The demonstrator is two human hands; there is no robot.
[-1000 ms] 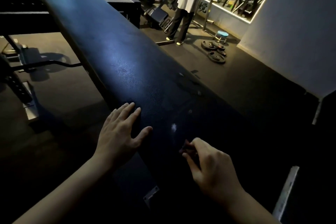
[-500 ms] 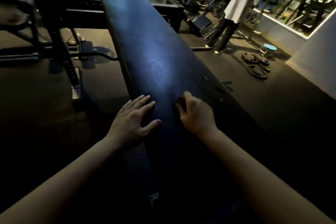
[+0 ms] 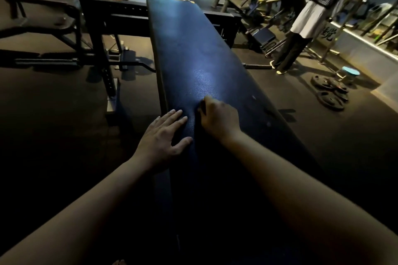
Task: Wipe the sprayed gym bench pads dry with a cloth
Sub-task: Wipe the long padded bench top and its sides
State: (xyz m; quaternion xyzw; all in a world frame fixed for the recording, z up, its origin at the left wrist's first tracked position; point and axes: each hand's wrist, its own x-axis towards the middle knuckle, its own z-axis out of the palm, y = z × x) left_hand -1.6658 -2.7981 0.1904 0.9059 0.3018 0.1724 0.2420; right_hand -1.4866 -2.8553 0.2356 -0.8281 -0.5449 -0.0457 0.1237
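across the middle of the view, the long dark bench pad (image 3: 193, 49) runs away from the camera, with a pale sheen on its grain just beyond the hands. the left hand (image 3: 163, 135) lies flat on the pad's left edge, fingers straight and slightly spread, thumb out to the side, holding nothing. the right hand (image 3: 218, 119) sits just beside it, nearer the pad's centre line, knuckles up and fingers curled under. a small dark bunch of cloth (image 3: 200, 110) shows at its fingertips, pressed against the pad; most of it is hidden under the hand. a few pale specks dot the pad to the right of that hand. left of the bench, a black rack frame (image 3: 97, 34) stands on the dark floor (image 3: 53, 114). off to the right, well apart from the bench, a person (image 3: 305, 21) in a white top and dark trousers stands near a pile of weight plates (image 3: 329, 94) and a low stool (image 3: 350, 71) with a teal seat.
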